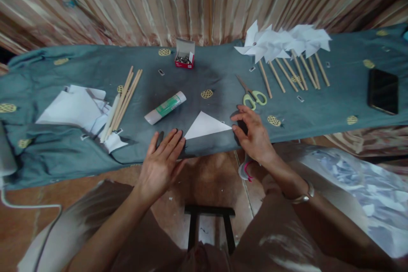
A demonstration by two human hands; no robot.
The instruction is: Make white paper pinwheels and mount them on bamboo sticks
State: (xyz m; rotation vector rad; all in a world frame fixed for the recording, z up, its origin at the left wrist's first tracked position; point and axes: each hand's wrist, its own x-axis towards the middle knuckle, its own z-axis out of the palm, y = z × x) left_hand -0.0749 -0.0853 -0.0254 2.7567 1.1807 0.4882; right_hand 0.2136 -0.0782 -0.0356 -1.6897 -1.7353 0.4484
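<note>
A white paper triangle (pixel 208 126) lies flat near the table's front edge, its peak pointing away from me. My left hand (pixel 163 159) rests at its left corner, fingers stretched out over the cloth. At the right corner is my right hand (pixel 253 132), thumb tip at the paper's point and fingers apart from the thumb. Just beyond my right hand lie scissors (pixel 251 95) with light green handles, blades partly spread. A glue stick (pixel 165 108) with a green label lies past my left hand.
Paper pinwheels (pixel 287 42) on wooden sticks lie at the back right. A small red box (pixel 184 60) of metal pins stands open at the back. Leftward are loose wooden sticks (pixel 126 100) and paper pieces (pixel 72 108). A phone (pixel 383 92) lies far right; curtains (pixel 191 4) hang behind.
</note>
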